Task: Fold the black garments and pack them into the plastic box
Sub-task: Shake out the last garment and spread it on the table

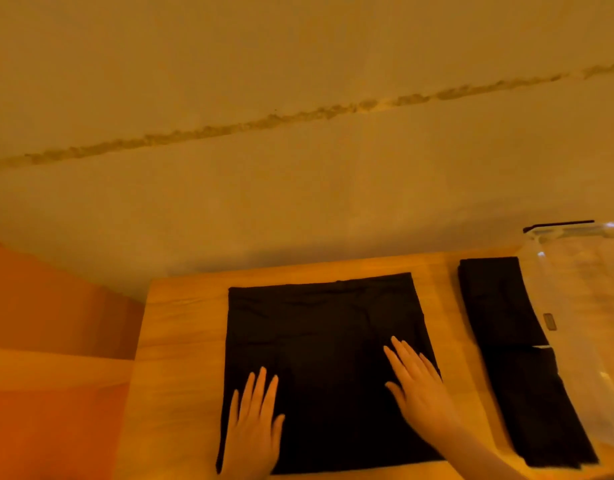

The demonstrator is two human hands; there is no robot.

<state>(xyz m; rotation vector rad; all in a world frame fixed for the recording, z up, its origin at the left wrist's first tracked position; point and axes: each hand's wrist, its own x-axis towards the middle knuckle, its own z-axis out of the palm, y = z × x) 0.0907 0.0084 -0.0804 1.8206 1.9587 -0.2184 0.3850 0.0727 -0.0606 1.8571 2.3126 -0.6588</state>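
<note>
Floor (pixel 49 393) at far left, beside wooden tabletop (pixel 180 341). Left hand (pixel 253 431) flat on near left corner of spread black garment (pixel 319 341), fingers straight, holding nothing. Right hand (pixel 419 389) flat on its near right part, fingers splayed. Folded garment (pixel 516 368) further right, against clear plastic box (pixel 582 306); probably outside it, blur hides wall. Risk: uneven smoothing pushes cloth into creases, fold goes crooked.

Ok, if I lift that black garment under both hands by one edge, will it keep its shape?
Probably not. The black garment lies thin and flat on the wooden table, so it likely droops and unfolds. It looks light. The left hand and right hand rest flat on it; sliding may wrinkle it.
</note>
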